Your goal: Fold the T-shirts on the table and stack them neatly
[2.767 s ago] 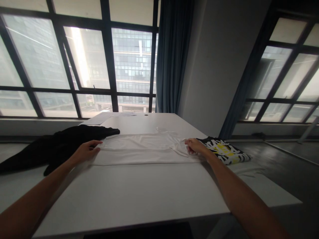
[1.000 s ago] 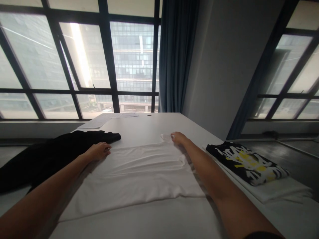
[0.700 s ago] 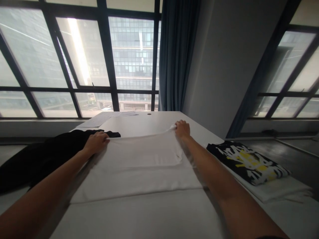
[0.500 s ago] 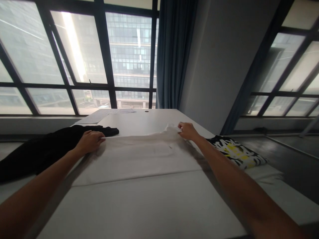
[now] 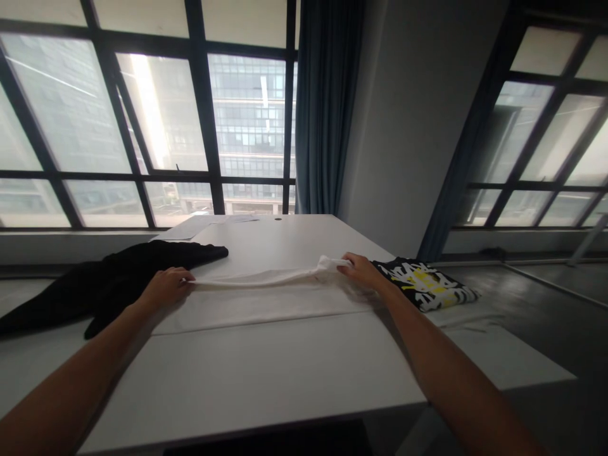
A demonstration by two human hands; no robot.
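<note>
A white T-shirt (image 5: 256, 303) lies across the white table (image 5: 266, 373). My left hand (image 5: 166, 286) pinches its far edge at the left corner. At the right corner my right hand (image 5: 363, 272) grips the same edge. Both hands hold that edge lifted a little above the rest of the cloth, folded back toward me. The fingers of both hands are closed on the fabric.
A black garment (image 5: 104, 278) sprawls on the table's left side. A folded black shirt with white and yellow print (image 5: 427, 285) rests on white cloth at the right edge. Papers (image 5: 190, 227) lie at the far end by the windows.
Both hands reached to the shirt's far edge, took hold of it, and are now drawing it back toward me, lifted off the table. The view has pulled back.
</note>
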